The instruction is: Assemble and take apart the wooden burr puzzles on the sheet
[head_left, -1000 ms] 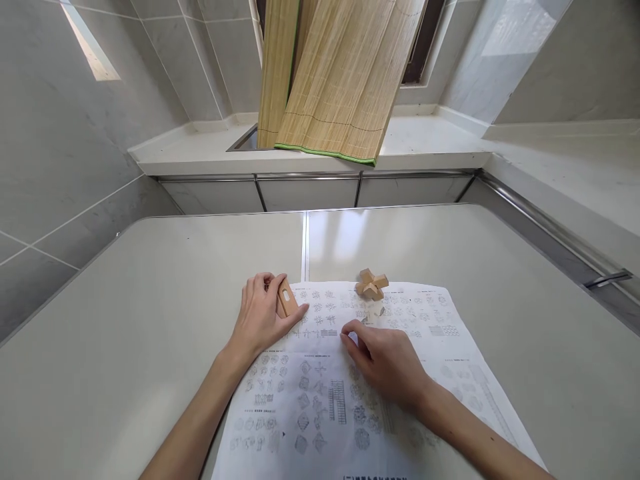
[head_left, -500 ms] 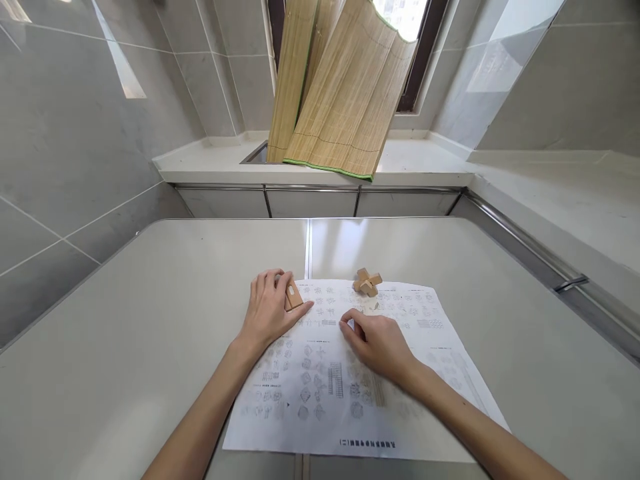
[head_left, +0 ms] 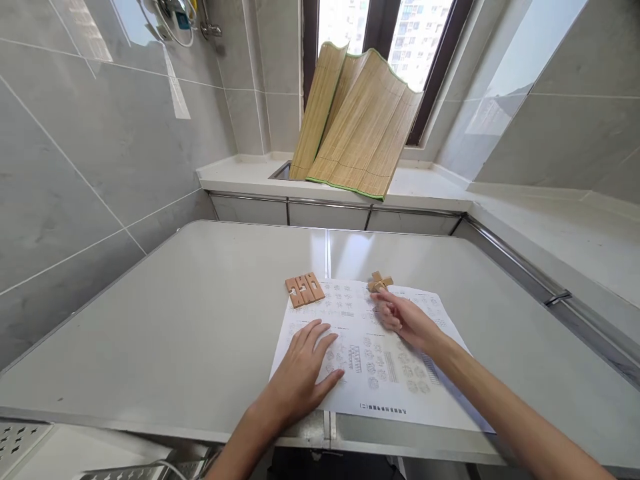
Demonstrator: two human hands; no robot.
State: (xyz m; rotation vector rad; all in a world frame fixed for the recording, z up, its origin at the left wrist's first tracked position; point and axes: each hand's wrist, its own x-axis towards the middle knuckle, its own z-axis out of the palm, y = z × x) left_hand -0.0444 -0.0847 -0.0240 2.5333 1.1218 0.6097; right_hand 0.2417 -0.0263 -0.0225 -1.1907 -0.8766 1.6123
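A printed paper sheet point(head_left: 350, 393) with many small diagrams lies on the light table. My left hand point(head_left: 305, 363) rests on its lower left part, fingers spread, holding nothing. Flat wooden pieces with slots point(head_left: 305, 290) sit side by side across the sheet's upper left edge. At the sheet's top edge is a cross-shaped wooden block assembly point(head_left: 381, 280). My right hand point(head_left: 403, 319) is just below it, index finger extended to its lower side and the other fingers curled; nothing shows in this hand.
The table point(head_left: 200, 320) has a seam down its middle. Beyond it, a folded bamboo mat point(head_left: 365, 127) leans at the window on a white ledge point(head_left: 240, 175). Tiled walls stand left and right. A perforated white item point(head_left: 23, 437) is at the lower left.
My left hand has left the flat wooden pieces and moved down onto the sheet. My right hand has moved up to the cross-shaped assembly, its index finger now extended. The view has shifted.
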